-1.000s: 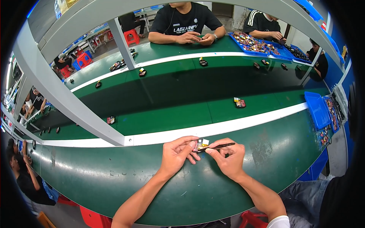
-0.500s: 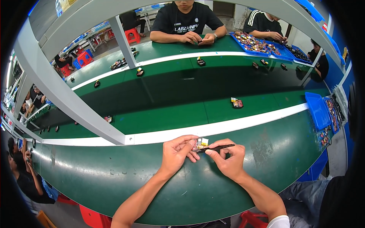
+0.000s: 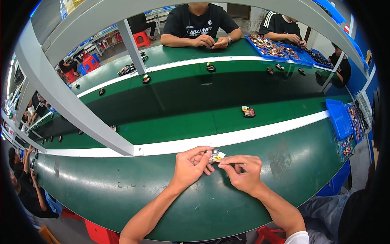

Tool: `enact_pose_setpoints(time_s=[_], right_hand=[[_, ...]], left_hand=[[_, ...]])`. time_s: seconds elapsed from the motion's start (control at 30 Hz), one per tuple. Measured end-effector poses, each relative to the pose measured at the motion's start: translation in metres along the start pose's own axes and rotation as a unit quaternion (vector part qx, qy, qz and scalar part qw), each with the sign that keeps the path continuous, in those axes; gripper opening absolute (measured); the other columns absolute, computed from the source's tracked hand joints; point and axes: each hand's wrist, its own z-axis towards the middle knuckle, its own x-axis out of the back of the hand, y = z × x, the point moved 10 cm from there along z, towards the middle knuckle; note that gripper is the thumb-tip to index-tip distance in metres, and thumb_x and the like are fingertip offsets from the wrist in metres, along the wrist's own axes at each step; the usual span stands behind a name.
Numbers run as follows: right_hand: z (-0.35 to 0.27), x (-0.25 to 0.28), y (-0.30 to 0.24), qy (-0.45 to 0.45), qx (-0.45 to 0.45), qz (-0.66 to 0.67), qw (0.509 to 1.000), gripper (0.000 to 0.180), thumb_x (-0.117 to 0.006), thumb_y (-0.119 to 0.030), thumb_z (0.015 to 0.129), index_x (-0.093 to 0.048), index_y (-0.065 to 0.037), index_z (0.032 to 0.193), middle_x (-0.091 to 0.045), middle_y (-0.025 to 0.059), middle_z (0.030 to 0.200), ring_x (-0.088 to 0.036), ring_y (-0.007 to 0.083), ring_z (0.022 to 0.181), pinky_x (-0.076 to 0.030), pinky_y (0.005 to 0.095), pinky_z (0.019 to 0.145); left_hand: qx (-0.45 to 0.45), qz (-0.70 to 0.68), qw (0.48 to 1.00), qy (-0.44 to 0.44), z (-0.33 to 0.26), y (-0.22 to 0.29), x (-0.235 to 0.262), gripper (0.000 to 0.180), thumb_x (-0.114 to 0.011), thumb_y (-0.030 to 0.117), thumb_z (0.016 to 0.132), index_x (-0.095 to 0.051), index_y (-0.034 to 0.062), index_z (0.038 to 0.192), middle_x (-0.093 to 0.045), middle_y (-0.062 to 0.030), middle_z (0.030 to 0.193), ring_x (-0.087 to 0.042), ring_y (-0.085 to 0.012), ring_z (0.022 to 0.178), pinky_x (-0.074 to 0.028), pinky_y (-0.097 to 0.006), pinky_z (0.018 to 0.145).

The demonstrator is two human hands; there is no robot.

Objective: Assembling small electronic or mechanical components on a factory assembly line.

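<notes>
Above the green bench, my left hand (image 3: 191,166) is closed around a small black electronic housing (image 3: 215,156). Red, white and yellow parts show inside it, and a white-and-yellow tab sticks up at its right side. My right hand (image 3: 245,173) meets it from the right, thumb and index finger pinching a slim tweezers-like tool (image 3: 242,164). Most of that tool is covered by my fingers, and its tip lies at the housing's edge. What exactly the tip touches is too small to tell.
Past the white rail (image 3: 195,140), a green conveyor belt (image 3: 174,124) carries a similar housing (image 3: 248,112) and several more. A blue tray (image 3: 339,118) and loose parts sit at the right. A grey frame post (image 3: 81,101) slants across the left. Co-workers sit opposite.
The dark tool in my right hand has turned, so less of it shows now. My left hand still grips the housing. Housings on the belt have shifted slightly left.
</notes>
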Motion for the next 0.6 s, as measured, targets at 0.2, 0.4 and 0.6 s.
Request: enact_pose_setpoints(time_s=[0.2,0.4,0.6], right_hand=[[0.001,-0.002,-0.012,0.003,0.054,-0.02,0.998,0.015,-0.081,0.002,0.075,-0.075,-0.008,0.084,-0.076,0.0023,0.076,-0.045,0.009,0.04,-0.036,0.025,0.044],[0.008,0.0,-0.013,0.019,0.067,-0.028,0.997,0.016,-0.083,0.001,0.074,-0.074,-0.007,0.086,-0.077,0.0028,0.08,-0.044,0.0084,0.039,-0.037,0.0241,0.045],[0.005,0.02,-0.001,0.064,0.047,-0.022,0.997,0.018,-0.082,0.005,0.075,-0.073,-0.003,0.089,-0.079,0.0079,0.094,-0.043,0.0048,0.042,-0.037,0.0208,0.045]], left_hand=[[0.004,0.046,0.999,0.012,0.001,-0.003,0.001,0.023,-0.061,0.006,0.101,-0.066,-0.0098,0.116,-0.073,-0.015,0.083,-0.071,-0.0168,0.064,-0.06,-0.028,0.056],[0.028,0.076,0.994,0.075,0.016,-0.004,0.023,0.02,-0.058,0.004,0.101,-0.065,-0.0098,0.114,-0.071,-0.0159,0.083,-0.071,-0.0193,0.063,-0.06,-0.03,0.055],[-0.03,0.296,0.921,0.253,0.069,0.041,0.125,0.017,-0.056,0.004,0.099,-0.067,-0.0076,0.106,-0.072,-0.0175,0.083,-0.069,-0.0167,0.054,-0.051,-0.031,0.039]])
